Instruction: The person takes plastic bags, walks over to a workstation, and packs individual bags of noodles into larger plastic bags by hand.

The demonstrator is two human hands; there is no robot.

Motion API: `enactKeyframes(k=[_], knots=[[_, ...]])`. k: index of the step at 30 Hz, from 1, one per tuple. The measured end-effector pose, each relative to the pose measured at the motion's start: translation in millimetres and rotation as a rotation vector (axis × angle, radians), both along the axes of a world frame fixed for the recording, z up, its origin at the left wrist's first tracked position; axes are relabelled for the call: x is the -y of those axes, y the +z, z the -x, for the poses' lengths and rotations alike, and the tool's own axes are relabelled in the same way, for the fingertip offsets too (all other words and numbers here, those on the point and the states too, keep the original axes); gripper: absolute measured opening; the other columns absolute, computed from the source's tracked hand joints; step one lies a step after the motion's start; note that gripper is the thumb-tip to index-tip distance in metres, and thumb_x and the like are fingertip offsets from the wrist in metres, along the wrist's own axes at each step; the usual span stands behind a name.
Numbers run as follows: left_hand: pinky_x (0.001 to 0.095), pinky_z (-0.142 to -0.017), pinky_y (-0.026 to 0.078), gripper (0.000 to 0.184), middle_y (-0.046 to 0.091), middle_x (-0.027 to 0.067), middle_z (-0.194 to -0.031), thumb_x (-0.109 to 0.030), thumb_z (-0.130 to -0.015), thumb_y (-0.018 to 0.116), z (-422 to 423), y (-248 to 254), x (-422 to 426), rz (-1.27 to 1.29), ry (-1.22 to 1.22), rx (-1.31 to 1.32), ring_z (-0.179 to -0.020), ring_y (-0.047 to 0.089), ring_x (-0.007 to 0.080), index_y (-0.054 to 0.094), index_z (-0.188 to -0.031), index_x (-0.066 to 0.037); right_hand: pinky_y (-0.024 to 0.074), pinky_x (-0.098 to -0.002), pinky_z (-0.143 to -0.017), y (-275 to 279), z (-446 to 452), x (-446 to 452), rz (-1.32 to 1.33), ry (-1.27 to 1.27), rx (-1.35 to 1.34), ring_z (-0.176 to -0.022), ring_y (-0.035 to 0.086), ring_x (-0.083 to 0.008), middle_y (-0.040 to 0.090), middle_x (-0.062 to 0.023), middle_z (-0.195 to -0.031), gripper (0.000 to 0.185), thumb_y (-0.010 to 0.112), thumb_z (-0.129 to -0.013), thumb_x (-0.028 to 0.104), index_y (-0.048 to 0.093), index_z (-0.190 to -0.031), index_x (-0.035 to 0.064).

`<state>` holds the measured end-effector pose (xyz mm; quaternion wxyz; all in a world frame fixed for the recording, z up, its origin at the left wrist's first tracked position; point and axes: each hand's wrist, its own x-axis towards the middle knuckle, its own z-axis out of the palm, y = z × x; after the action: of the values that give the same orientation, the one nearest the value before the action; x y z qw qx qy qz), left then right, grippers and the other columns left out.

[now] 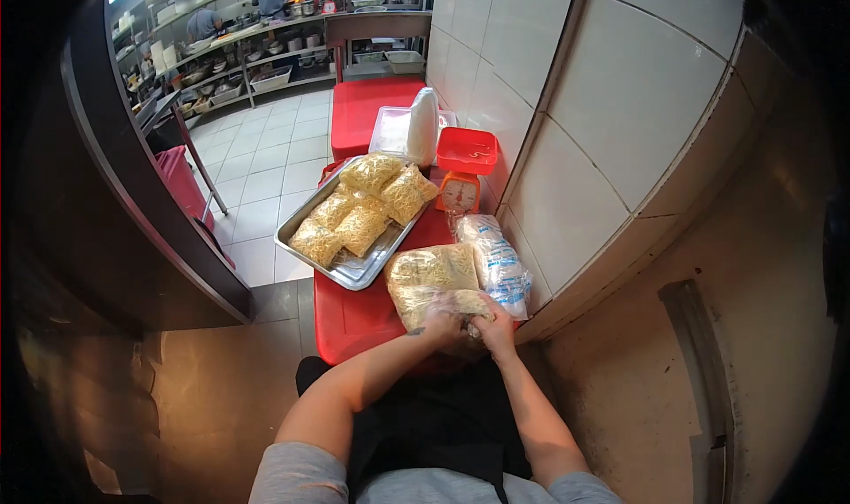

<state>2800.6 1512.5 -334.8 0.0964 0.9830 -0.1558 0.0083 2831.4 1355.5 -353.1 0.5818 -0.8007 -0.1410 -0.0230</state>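
Note:
Both hands meet at the near end of a large clear bag of noodles (434,269) on the red table (341,322). My left hand (441,318) is closed on the bag's plastic, its fingers partly blurred. Beside it, my right hand (496,327) has its fingers closed around gathered plastic at the bag's right corner. A metal tray (359,276) with several filled noodle bags (363,225) stands to the upper left. Right of the large bag lies a pack of plastic bags with blue print (498,265).
An orange scale (460,192) with a red pan (467,150) stands near the tiled wall (611,141). Behind the tray are a white plastic bag (423,127) and another red table (363,105). Two people work by kitchen shelves in the background.

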Motion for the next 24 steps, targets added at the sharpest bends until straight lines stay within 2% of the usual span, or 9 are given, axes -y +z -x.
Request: enactKeyframes(k=[1,5,7,9,13,18,22,23,24], knots=[[0.0445,-0.11,0.023,0.059,0.054,0.0158,-0.128,-0.048,-0.081,0.049,6,0,0,-0.009,0.01,0.066,-0.127,0.041,0.0329,0.055,-0.124,-0.008,0.0431,-0.0397,-0.095,0,0,-4,-0.004,-0.024,-0.046,-0.108,0.057,-0.0336,0.06,-0.0187,-0.117,0.051,0.067,-0.067,0.01,0.061,-0.118,0.004],[0.0468,-0.109,0.024,0.054,0.056,0.0158,-0.125,-0.046,-0.082,0.048,14,-18,-5,0.102,-0.001,0.162,-0.125,0.042,0.0349,0.058,-0.12,-0.009,0.0444,-0.0439,-0.092,11,14,-23,0.592,-0.153,0.405,-0.108,0.054,-0.0367,0.059,-0.0195,-0.114,0.052,0.066,-0.07,0.01,0.058,-0.122,0.011],[0.0478,-0.108,0.024,0.05,0.056,0.0154,-0.124,-0.044,-0.082,0.048,19,-18,-6,0.164,0.001,0.247,-0.124,0.042,0.0348,0.06,-0.117,-0.01,0.0441,-0.0444,-0.092,10,11,-26,0.693,-0.136,0.449,-0.107,0.054,-0.0383,0.057,-0.0203,-0.114,0.054,0.067,-0.071,0.01,0.057,-0.123,0.0141],[0.0495,-0.108,0.024,0.049,0.056,0.0163,-0.124,-0.043,-0.082,0.049,20,-11,-7,0.125,0.017,0.105,-0.125,0.041,0.0357,0.061,-0.116,-0.009,0.0432,-0.0452,-0.093,11,12,-25,0.762,-0.11,0.449,-0.105,0.053,-0.0412,0.053,-0.022,-0.114,0.055,0.065,-0.073,0.01,0.056,-0.127,0.0172],[0.0512,-0.105,0.028,0.046,0.058,0.0205,-0.119,-0.039,-0.082,0.05,18,-16,-10,0.058,-0.025,0.162,-0.119,0.048,0.0371,0.06,-0.113,-0.007,0.0438,-0.0426,-0.093,16,2,-13,0.618,-0.001,0.392,-0.106,0.055,-0.0366,0.057,-0.019,-0.116,0.055,0.066,-0.07,0.01,0.058,-0.125,0.0148],[0.0477,-0.096,0.038,0.041,0.059,0.0243,-0.114,-0.031,-0.084,0.048,18,-10,-6,0.311,0.005,-0.182,-0.104,0.057,0.0393,0.058,-0.111,-0.003,0.0453,-0.0365,-0.092,55,10,-10,0.283,0.057,-0.044,-0.103,0.059,-0.0324,0.063,-0.0189,-0.11,0.049,0.06,-0.069,0.007,0.062,-0.118,0.0068],[0.0454,-0.089,0.044,0.037,0.059,0.025,-0.111,-0.025,-0.087,0.049,44,23,-5,0.512,0.108,-0.168,-0.102,0.057,0.0418,0.055,-0.113,0.0,0.0441,-0.0408,-0.093,36,14,-16,0.376,-0.081,0.398,-0.109,0.054,-0.0365,0.057,-0.021,-0.117,0.048,0.065,-0.067,0.006,0.063,-0.115,0.0032],[0.0426,-0.088,0.044,0.03,0.061,0.0205,-0.107,-0.022,-0.091,0.048,52,32,0,0.516,0.179,-0.112,-0.101,0.058,0.0365,0.055,-0.112,-0.003,0.0436,-0.0399,-0.094,32,16,-16,0.407,-0.106,0.409,-0.109,0.054,-0.037,0.057,-0.0207,-0.117,0.049,0.067,-0.066,0.006,0.062,-0.115,0.0032],[0.0394,-0.083,0.045,0.03,0.061,0.0166,-0.102,-0.024,-0.092,0.047,48,19,7,0.914,0.191,-0.271,-0.095,0.058,0.0308,0.056,-0.111,-0.003,0.0432,-0.0399,-0.095,31,13,-19,0.371,-0.1,0.371,-0.109,0.054,-0.0369,0.057,-0.0207,-0.117,0.049,0.067,-0.066,0.007,0.062,-0.115,0.0028]])
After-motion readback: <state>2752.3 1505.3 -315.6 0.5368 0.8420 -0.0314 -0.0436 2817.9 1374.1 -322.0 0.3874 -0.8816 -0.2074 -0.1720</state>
